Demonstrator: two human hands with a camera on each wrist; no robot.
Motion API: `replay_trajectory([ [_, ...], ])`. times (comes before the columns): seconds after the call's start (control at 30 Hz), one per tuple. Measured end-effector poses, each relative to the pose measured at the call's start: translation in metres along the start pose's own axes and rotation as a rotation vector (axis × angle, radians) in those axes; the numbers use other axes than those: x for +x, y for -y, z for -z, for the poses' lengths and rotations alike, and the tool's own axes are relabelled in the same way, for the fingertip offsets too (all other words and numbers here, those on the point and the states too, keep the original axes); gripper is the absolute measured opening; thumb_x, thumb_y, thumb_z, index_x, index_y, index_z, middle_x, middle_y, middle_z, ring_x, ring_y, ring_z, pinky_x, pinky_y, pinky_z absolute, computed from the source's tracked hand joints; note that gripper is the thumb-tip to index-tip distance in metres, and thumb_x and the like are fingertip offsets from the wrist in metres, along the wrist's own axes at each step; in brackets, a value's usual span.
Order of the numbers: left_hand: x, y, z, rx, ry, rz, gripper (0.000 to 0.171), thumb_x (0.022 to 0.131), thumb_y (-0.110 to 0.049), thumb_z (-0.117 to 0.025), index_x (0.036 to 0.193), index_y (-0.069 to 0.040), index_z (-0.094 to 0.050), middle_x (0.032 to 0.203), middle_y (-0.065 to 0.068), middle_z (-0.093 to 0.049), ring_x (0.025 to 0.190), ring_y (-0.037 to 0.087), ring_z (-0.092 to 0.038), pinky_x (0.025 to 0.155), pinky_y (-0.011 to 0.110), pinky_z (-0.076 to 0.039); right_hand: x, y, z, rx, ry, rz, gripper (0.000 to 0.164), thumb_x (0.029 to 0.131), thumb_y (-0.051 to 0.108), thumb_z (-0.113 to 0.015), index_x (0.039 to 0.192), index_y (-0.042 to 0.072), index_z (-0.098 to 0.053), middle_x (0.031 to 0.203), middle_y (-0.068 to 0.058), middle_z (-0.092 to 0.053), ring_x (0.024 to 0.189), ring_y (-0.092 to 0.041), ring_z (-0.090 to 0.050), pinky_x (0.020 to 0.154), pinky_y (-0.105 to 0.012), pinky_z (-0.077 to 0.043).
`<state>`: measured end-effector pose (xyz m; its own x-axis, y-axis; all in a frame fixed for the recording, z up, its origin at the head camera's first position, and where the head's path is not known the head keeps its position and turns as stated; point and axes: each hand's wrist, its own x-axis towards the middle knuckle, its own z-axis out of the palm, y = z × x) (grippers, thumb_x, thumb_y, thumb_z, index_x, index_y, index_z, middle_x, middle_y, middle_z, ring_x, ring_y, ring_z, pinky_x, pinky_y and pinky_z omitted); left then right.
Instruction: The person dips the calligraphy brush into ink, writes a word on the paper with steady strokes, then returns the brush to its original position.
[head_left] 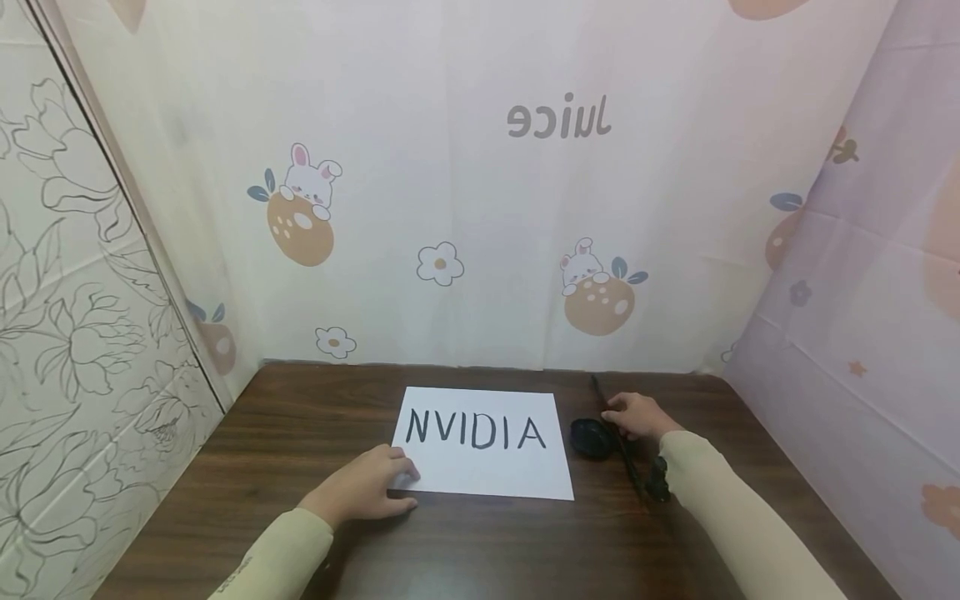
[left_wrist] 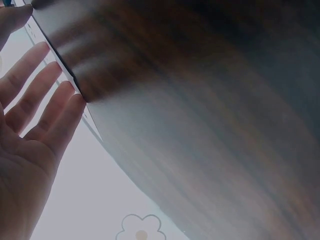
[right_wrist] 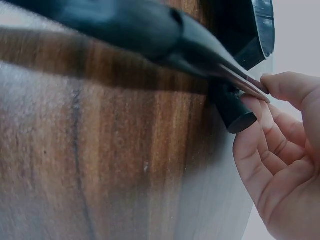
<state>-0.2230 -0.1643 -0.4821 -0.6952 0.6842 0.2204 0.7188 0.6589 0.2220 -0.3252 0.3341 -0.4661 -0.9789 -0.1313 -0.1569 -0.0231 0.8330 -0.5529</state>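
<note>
A white sheet of paper (head_left: pixel 487 472) with NVIDIA written in black lies on the dark wooden table. My left hand (head_left: pixel 367 485) touches its lower left corner, with fingers loosely extended over the corner and the thumb below the edge. In the left wrist view the left hand (left_wrist: pixel 30 125) shows its fingertips lined along the sheet's edge. To the right of the paper, my right hand (head_left: pixel 636 417) pinches a slim black rod (head_left: pixel 626 458). A round black cup-like part (head_left: pixel 591 437) sits beside it. Close up, the right hand (right_wrist: pixel 285 150) has thumb and fingers at a tapered end, next to a short black cylinder (right_wrist: pixel 235 112).
Brown wood-grain table (head_left: pixel 465 550) spreads around the paper. A printed curtain (head_left: pixel 465 183) with rabbits and fruit rises behind the back edge, and more patterned cloth (head_left: pixel 862 292) hangs on the right. A flower-line panel (head_left: pixel 82 317) stands along the left.
</note>
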Motion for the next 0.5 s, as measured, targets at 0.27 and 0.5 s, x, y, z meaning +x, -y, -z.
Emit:
replay_trajectory([
  [0.27, -0.0002, -0.0005, 0.0002, 0.000, -0.001, 0.008, 0.029, 0.084, -0.037, -0.079, 0.103, -0.015, -0.073, 0.096, -0.007, -0.065, 0.087, 0.009, -0.054, 0.078, 0.033, -0.051, 0.0002, 0.0019, -0.0021, 0.005, -0.003, -0.008, 0.043, 0.097, 0.019, -0.064, 0.126, -0.012, -0.057, 0.080, -0.009, -0.061, 0.069, -0.020, -0.060, 0.064, -0.035, -0.055],
  [0.5, 0.0007, -0.0003, 0.0013, -0.004, 0.013, 0.013, 0.029, 0.084, -0.036, -0.079, 0.103, -0.014, -0.073, 0.097, -0.006, -0.065, 0.088, 0.010, -0.055, 0.079, 0.034, -0.050, -0.0001, 0.0047, -0.0012, -0.008, 0.002, -0.021, 0.044, 0.097, 0.020, -0.064, 0.126, -0.012, -0.056, 0.081, -0.010, -0.061, 0.070, -0.021, -0.061, 0.064, -0.036, -0.056],
])
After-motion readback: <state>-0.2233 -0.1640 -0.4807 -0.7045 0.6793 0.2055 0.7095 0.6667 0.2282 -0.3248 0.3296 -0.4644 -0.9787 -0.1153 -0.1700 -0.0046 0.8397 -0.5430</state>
